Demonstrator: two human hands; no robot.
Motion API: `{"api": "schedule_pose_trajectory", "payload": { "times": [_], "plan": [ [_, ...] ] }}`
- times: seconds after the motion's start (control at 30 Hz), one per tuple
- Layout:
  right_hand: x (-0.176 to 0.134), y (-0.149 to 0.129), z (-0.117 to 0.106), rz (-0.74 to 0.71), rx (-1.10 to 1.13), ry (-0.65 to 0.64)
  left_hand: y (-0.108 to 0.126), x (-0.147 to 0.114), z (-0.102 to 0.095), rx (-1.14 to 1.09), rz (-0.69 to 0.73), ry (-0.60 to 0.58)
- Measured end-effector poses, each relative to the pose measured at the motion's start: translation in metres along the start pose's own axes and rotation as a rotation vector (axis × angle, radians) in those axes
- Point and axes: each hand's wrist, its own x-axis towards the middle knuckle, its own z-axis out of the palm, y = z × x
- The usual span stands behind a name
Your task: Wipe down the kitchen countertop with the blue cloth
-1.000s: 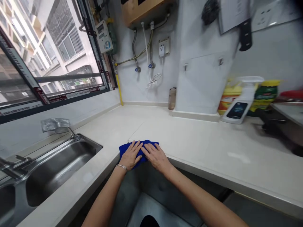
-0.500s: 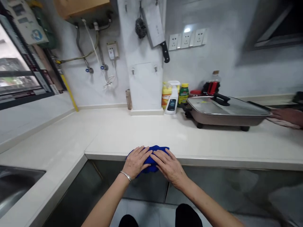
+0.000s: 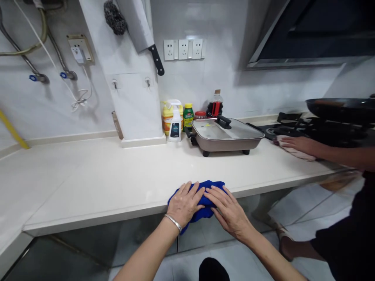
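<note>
A bunched blue cloth (image 3: 207, 212) lies over the front edge of the white countertop (image 3: 117, 183) and hangs a little down its front. My left hand (image 3: 186, 205), with a silver bangle at the wrist, holds the cloth's left part, fingers on top and thumb lower down over the edge. On the right part sits my right hand (image 3: 228, 208), its fingers also laid over the cloth and the thumb below. The fingertips of both hands nearly meet in the middle. My palms hide much of the cloth.
Behind stands a lidded electric pan (image 3: 231, 142), beside a spray bottle (image 3: 175, 125) and several other bottles. A cleaver (image 3: 142, 31) hangs on the wall. At right another person's hand (image 3: 295, 143) presses a pale cloth (image 3: 304, 156) near the stove (image 3: 331, 128).
My view has turned to the right, bringing the stove and more of the other person into sight. Both hands stay on the blue cloth at the counter edge.
</note>
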Motion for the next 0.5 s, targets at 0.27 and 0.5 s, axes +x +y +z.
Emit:
{"api": "schedule_pose_trajectory", "payload": {
  "times": [0.27,0.5],
  "plan": [
    [-0.033,0.048,-0.01,0.187,-0.008,0.146,0.061,0.077,0.03,-0.046,-0.029,-0.032],
    [-0.031,0.054,-0.008,0.452,-0.176,0.267,0.084,0.12,0.03,-0.283,0.043,-0.148]
  ]
}}
